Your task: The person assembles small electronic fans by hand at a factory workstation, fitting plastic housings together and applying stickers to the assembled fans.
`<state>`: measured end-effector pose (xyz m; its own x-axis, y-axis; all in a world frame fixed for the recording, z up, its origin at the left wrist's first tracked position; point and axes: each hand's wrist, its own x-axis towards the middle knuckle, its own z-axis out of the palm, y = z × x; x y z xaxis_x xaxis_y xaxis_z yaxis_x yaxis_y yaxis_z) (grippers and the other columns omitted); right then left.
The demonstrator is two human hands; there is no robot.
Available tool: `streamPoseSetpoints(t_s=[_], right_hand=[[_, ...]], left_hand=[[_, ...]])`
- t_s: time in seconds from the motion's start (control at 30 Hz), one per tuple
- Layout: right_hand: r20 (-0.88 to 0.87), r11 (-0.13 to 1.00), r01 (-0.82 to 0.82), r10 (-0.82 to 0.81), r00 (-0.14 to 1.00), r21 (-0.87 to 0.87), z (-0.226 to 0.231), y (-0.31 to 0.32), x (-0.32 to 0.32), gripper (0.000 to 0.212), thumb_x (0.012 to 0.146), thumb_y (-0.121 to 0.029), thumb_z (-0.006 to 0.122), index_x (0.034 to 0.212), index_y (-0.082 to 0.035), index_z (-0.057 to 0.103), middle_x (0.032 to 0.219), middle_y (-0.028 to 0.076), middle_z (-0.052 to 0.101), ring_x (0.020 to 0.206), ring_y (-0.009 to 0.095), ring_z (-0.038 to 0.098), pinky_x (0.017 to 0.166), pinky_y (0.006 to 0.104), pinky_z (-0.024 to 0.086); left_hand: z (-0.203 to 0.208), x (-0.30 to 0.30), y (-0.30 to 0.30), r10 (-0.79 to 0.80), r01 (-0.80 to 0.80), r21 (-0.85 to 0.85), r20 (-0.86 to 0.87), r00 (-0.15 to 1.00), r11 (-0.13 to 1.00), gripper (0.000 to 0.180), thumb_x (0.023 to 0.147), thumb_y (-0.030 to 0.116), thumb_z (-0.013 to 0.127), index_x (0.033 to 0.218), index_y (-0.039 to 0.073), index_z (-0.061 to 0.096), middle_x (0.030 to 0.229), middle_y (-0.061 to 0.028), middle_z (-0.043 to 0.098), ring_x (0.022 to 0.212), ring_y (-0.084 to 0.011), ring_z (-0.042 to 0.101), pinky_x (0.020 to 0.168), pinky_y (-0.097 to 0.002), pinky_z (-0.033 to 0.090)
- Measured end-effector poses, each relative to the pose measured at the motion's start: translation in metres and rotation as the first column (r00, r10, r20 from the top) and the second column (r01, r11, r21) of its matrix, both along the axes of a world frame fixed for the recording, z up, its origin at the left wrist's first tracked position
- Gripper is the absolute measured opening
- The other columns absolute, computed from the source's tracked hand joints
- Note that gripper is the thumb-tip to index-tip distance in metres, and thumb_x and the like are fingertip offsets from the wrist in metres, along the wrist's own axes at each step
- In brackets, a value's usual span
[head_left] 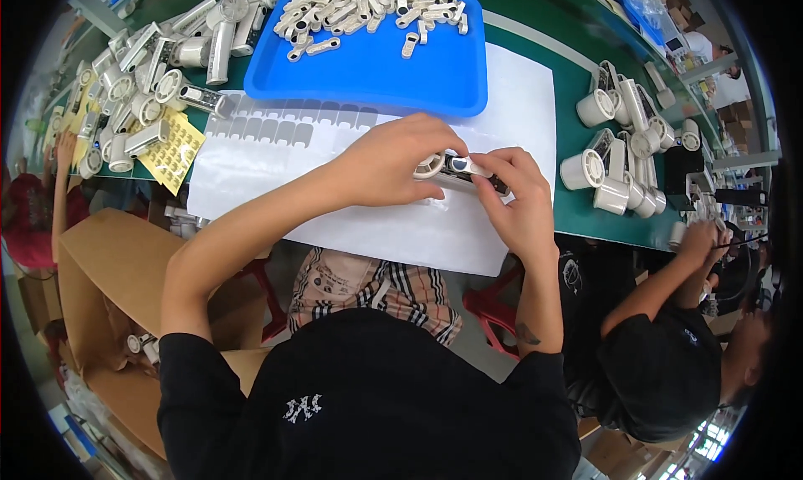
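Note:
Both hands meet over a white sheet [401, 229]. My left hand [395, 158] is closed around the round end of a white plastic handheld device [429, 166], whose open body shows dark inner parts. My right hand [520, 197] pinches a small white cover piece [471, 166] with a dark oval window, set against the device's open side. Whether the piece is seated cannot be made out. Beyond the hands stands a blue tray [368, 95] with many similar small white pieces [360, 11] heaped toward its far side.
White devices [150, 70] pile up at the left, by a yellow label sheet [173, 152]. More devices [619, 145] stand at the right on the green table [519, 53]. An open cardboard box [125, 254] sits at lower left. A co-worker [669, 354] works at the right.

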<state>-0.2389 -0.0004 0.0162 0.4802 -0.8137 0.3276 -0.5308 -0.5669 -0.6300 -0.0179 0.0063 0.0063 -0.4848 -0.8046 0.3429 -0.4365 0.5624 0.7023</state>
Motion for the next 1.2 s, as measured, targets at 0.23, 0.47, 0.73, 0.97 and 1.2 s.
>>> streamPoseSetpoints(t_s=[0.23, 0.47, 0.73, 0.97, 1.2], right_hand=[[-0.012, 0.995, 0.017, -0.016, 1.000, 0.102, 0.004, 0.003, 0.004, 0.025, 0.076, -0.002, 0.070, 0.100, -0.003, 0.070, 0.091, 0.010, 0.060, 0.081, 0.025, 0.060, 0.069, 0.0324, 0.049], [-0.068, 0.996, 0.072, -0.068, 0.995, 0.056, 0.003, 0.006, 0.008, 0.025, 0.077, 0.001, 0.070, 0.102, -0.003, 0.071, 0.082, 0.007, 0.061, 0.071, 0.014, 0.058, 0.064, 0.0242, 0.046], [-0.299, 0.947, 0.019, -0.120, 0.947, -0.321, 0.001, 0.011, 0.016, 0.022, 0.082, -0.001, 0.064, 0.103, -0.006, 0.070, 0.079, 0.009, 0.062, 0.071, 0.025, 0.059, 0.062, 0.0331, 0.047], [-0.402, 0.923, -0.049, -0.118, 0.908, -0.382, 0.002, 0.011, 0.014, 0.023, 0.079, 0.000, 0.064, 0.101, -0.005, 0.070, 0.079, 0.007, 0.061, 0.075, 0.025, 0.058, 0.069, 0.0351, 0.048], [-0.024, 0.963, -0.238, 0.243, 0.970, 0.128, -0.025, 0.002, -0.005, 0.053, 0.074, -0.017, 0.075, 0.123, -0.004, 0.057, 0.116, 0.016, 0.059, 0.100, 0.032, 0.058, 0.089, 0.0340, 0.047]], left_hand=[[-0.008, -0.004, -0.001, 0.072, -0.072, 0.004, 0.037, 0.997, 0.997, 0.038, 0.069, 0.010, 0.077, 0.104, 0.009, 0.062, 0.100, -0.0062, 0.064, 0.097, -0.0283, 0.057, 0.084, -0.0372, 0.047], [-0.021, -0.007, -0.008, 0.082, -0.080, -0.114, 0.013, 0.997, 0.990, 0.031, 0.070, 0.009, 0.075, 0.099, 0.007, 0.062, 0.096, -0.0076, 0.063, 0.095, -0.0289, 0.057, 0.082, -0.0385, 0.047], [-0.021, -0.003, -0.008, 0.091, -0.063, -0.255, 0.099, 0.991, 0.965, 0.033, 0.073, 0.011, 0.075, 0.105, 0.004, 0.066, 0.103, -0.0093, 0.065, 0.098, -0.0276, 0.058, 0.085, -0.0369, 0.049], [-0.028, -0.001, -0.003, 0.121, -0.076, -0.359, 0.106, 0.987, 0.930, 0.034, 0.073, 0.011, 0.075, 0.106, 0.006, 0.068, 0.104, -0.0081, 0.065, 0.099, -0.0261, 0.059, 0.083, -0.0360, 0.050], [-0.020, -0.013, 0.030, 0.257, -0.178, -0.436, 0.128, 0.958, 0.882, 0.029, 0.064, 0.010, 0.077, 0.089, 0.009, 0.063, 0.100, -0.0068, 0.064, 0.097, -0.0267, 0.059, 0.081, -0.0383, 0.048]])
